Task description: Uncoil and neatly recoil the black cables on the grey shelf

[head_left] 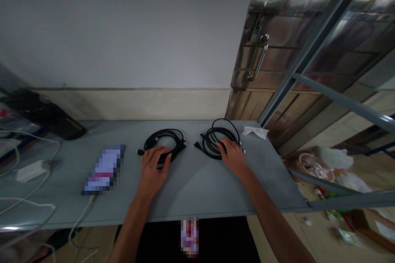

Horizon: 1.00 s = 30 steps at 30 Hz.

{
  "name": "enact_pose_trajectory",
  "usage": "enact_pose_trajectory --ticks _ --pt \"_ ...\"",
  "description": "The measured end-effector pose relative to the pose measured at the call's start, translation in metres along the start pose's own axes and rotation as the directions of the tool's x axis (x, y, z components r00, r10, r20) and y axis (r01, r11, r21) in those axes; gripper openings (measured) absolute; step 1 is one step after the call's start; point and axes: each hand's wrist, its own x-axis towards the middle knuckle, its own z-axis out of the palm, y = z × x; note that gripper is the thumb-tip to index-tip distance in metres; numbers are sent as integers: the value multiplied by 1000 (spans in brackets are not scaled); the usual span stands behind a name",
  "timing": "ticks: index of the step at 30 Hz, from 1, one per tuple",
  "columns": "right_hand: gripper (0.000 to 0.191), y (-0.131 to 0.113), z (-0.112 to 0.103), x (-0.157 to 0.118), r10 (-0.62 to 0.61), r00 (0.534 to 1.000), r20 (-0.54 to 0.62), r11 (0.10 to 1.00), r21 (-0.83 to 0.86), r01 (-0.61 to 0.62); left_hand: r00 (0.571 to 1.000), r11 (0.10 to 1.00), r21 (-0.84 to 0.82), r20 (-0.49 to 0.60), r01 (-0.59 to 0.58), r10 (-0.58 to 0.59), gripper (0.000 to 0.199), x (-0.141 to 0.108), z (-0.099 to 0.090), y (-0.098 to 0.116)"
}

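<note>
Although left hand [153, 169] and right hand [233, 157] closure cannot be confirmed, left black cable coil [179, 144] and right black cable coil [207, 144] appear light, flexible; grasp bundled strands.

Free gap on tabletop [191, 174] between left coil [179, 146] and right coil [209, 143], wall [138, 33] behind as barrier.

One lived-in room, home or dormitory undetermined, was indicated by a plain wall [123, 28], a padlocked metal door [286, 39], a grey table [197, 191] with bottle [57, 116], phone [104, 169] and adapter [32, 171], a tiled floor [304, 242], and a bin [331, 176] with plastic bags [335, 158] beside it.
</note>
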Motion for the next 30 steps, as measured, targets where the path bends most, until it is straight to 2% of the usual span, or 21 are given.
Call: enact_pose_trajectory --ticks 6,11,13,15,16,18,20,23,25,28,30 --pt "35 -5 -9 6 139 981 -134 976 187 -113 1000 1000 -3 17 19 -19 21 0 1 -2" --pt "44 -26 -47 27 269 910 -317 914 381 -138 999 1000 -6 38 19 -19 21 0 1 -1" --pt "45 -43 -69 34 340 868 -362 820 565 -86 999 1000 -17 43 3 -2 21 1 0 -1" --pt "47 -65 -91 39 400 833 -383 657 753 30 998 999 -48 59 -17 20 21 2 -1 0" --pt "48 -77 -102 40 405 830 -385 588 804 86 996 997 -74 80 -21 27 22 1 -1 2" --pt "48 -102 -122 38 377 833 -404 520 837 170 987 988 -154 160 5 20 26 -2 -1 10" --pt "45 -124 -137 33 341 843 -415 497 841 213 959 958 -271 284 90 -10 38 -8 0 25" --pt "39 -152 -151 21 316 858 -404 468 853 229 878 829 -472 476 300 -46 65 -24 3 58" --pt "37 -165 -154 12 306 870 -387 466 857 218 836 674 -607 548 421 -29 76 -32 3 82" --pt "34 -174 -151 -4 287 894 -345 469 864 183 815 428 -742 579 516 22 81 -35 -1 113" --pt "30 -173 -143 -14 262 921 -289 474 870 138 821 321 -778 570 540 1 75 -30 -7 126"
